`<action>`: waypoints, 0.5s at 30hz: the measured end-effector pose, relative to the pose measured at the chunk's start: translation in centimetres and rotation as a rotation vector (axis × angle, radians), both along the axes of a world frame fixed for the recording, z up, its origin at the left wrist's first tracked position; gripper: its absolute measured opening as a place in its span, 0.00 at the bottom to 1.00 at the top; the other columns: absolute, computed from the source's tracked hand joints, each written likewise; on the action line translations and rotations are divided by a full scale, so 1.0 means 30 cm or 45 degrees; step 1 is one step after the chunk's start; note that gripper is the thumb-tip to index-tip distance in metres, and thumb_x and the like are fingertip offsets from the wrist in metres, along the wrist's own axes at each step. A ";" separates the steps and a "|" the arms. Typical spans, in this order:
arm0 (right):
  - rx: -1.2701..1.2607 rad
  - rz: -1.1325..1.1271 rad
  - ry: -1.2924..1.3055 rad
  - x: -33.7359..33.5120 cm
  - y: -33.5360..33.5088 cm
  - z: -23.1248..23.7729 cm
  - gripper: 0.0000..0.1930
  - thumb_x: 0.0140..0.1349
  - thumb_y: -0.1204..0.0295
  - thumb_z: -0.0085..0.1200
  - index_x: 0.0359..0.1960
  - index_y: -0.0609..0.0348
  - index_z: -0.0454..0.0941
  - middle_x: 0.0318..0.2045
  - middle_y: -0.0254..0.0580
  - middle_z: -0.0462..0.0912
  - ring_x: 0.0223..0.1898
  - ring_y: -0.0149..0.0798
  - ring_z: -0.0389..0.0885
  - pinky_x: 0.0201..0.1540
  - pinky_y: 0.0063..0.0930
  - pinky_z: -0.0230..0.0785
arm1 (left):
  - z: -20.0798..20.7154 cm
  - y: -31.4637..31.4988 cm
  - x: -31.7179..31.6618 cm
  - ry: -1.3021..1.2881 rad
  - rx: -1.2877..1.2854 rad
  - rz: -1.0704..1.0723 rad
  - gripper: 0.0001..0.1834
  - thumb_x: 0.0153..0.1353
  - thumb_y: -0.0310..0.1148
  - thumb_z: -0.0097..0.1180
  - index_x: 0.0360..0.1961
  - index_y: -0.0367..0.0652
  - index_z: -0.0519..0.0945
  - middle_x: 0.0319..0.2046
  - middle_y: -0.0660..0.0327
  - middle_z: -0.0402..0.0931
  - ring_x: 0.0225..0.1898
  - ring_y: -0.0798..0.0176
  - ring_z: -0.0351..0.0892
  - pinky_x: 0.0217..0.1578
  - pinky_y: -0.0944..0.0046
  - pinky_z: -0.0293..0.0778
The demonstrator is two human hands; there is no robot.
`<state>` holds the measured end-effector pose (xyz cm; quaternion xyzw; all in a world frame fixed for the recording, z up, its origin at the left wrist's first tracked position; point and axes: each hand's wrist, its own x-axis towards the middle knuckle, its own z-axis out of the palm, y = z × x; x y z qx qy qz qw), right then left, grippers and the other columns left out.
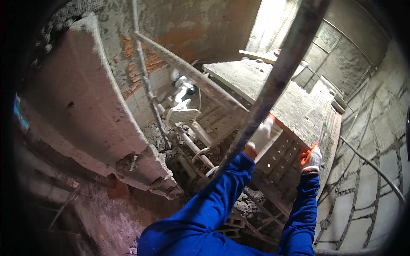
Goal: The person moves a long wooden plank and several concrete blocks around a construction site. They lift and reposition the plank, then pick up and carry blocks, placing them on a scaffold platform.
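The board (294, 113), a flat grey slab with a rough, crusted face, lies tilted before the person, beyond a round, stained metal pole (277, 74). The right hand (311, 158), in an orange-and-white knit glove, grasps its near edge by the corner. The left hand (261, 135), gloved alike, reaches to the same edge; whether it grips cannot be told. Below sit perforated metal planks (282, 158); rough-mortared blocks (361, 200) form the right wall.
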<state>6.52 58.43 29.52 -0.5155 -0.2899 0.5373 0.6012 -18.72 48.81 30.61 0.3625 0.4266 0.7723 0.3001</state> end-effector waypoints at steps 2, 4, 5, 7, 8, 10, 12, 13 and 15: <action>0.009 0.070 -0.092 0.022 0.036 -0.077 0.15 0.71 0.50 0.49 0.49 0.43 0.69 0.28 0.40 0.73 0.21 0.38 0.75 0.16 0.22 0.61 | -0.020 -0.176 0.038 0.012 -0.079 -0.194 0.34 0.67 0.35 0.59 0.68 0.25 0.64 0.57 0.48 0.74 0.55 0.65 0.74 0.55 0.65 0.71; -0.043 0.054 -0.123 0.089 0.082 -0.153 0.14 0.71 0.52 0.50 0.49 0.43 0.69 0.27 0.40 0.75 0.21 0.39 0.75 0.16 0.22 0.60 | -0.042 -0.383 0.065 0.186 0.125 -0.342 0.32 0.66 0.34 0.61 0.67 0.28 0.67 0.63 0.45 0.71 0.65 0.56 0.71 0.62 0.60 0.69; -0.095 0.006 -0.109 0.125 0.122 -0.184 0.14 0.71 0.52 0.50 0.49 0.43 0.69 0.26 0.40 0.75 0.20 0.38 0.75 0.16 0.22 0.60 | -0.054 -0.490 0.045 0.479 0.002 -0.491 0.31 0.65 0.32 0.62 0.66 0.30 0.68 0.65 0.44 0.69 0.69 0.54 0.67 0.66 0.59 0.65; -0.069 0.013 -0.156 0.231 0.227 -0.206 0.16 0.70 0.50 0.51 0.46 0.47 0.71 0.24 0.39 0.74 0.19 0.37 0.74 0.15 0.23 0.59 | -0.065 -0.686 -0.004 0.619 -0.001 -0.785 0.28 0.65 0.34 0.61 0.63 0.31 0.72 0.61 0.43 0.73 0.64 0.48 0.73 0.64 0.56 0.69; -0.035 0.070 -0.162 0.286 0.293 -0.200 0.18 0.69 0.49 0.51 0.43 0.49 0.71 0.23 0.38 0.73 0.18 0.36 0.72 0.16 0.23 0.59 | -0.056 -0.766 -0.021 0.630 -0.024 -0.782 0.28 0.65 0.34 0.62 0.63 0.31 0.73 0.59 0.44 0.76 0.61 0.48 0.76 0.62 0.56 0.71; -0.088 0.084 -0.157 0.391 0.428 -0.172 0.23 0.68 0.45 0.51 0.41 0.54 0.72 0.23 0.39 0.73 0.17 0.34 0.67 0.16 0.23 0.57 | -0.018 -0.886 -0.036 0.691 0.107 -0.634 0.27 0.64 0.34 0.63 0.62 0.32 0.74 0.57 0.46 0.78 0.57 0.48 0.79 0.58 0.57 0.74; -0.176 0.002 -0.119 0.471 0.543 -0.154 0.26 0.67 0.42 0.49 0.36 0.56 0.71 0.22 0.38 0.72 0.15 0.32 0.63 0.15 0.22 0.54 | 0.043 -0.994 -0.075 0.831 0.168 -0.454 0.26 0.63 0.34 0.64 0.60 0.35 0.76 0.55 0.48 0.79 0.54 0.49 0.81 0.53 0.57 0.76; -0.192 -0.042 -0.061 0.493 0.596 -0.154 0.27 0.67 0.41 0.48 0.32 0.55 0.70 0.20 0.35 0.71 0.14 0.31 0.61 0.13 0.21 0.52 | 0.081 -1.047 -0.103 0.940 0.178 -0.326 0.25 0.62 0.34 0.65 0.59 0.36 0.77 0.53 0.50 0.80 0.52 0.50 0.81 0.50 0.57 0.77; -0.273 0.005 -0.083 0.536 0.665 -0.172 0.35 0.68 0.36 0.40 0.43 0.63 0.74 0.25 0.37 0.74 0.16 0.32 0.61 0.13 0.21 0.54 | 0.155 -1.133 -0.171 1.116 0.211 0.053 0.23 0.59 0.36 0.68 0.54 0.39 0.80 0.45 0.50 0.83 0.37 0.49 0.83 0.37 0.55 0.79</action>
